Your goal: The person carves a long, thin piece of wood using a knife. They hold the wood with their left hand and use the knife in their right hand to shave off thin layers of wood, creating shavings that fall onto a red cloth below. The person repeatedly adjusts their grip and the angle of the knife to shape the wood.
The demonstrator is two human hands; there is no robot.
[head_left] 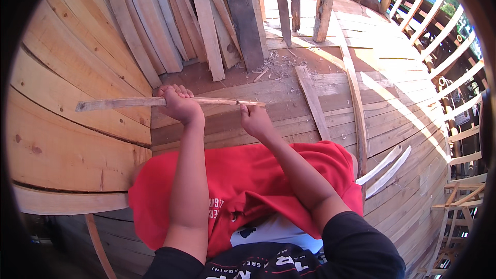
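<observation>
A long, thin strip of pale wood (116, 103) lies crosswise in front of me, above my red shorts (227, 163). My left hand (180, 104) is closed in a fist around its middle. At the strip's right end my right hand (257, 122) pinches the wood, thumb on the near side and the other fingers mostly hidden. A small dark mark shows on the strip just left of that thumb. The strip's wider left end sticks out beyond my left fist, in front of the plank wall.
A curved plank wall (72, 119) rises at my left. Several boards (206, 26) lean at the back. Wood shavings (274, 75) litter the plank floor (330, 93). A long batten (353, 88) and two pale curved strips (387, 170) lie at right, before a slatted frame (444, 80).
</observation>
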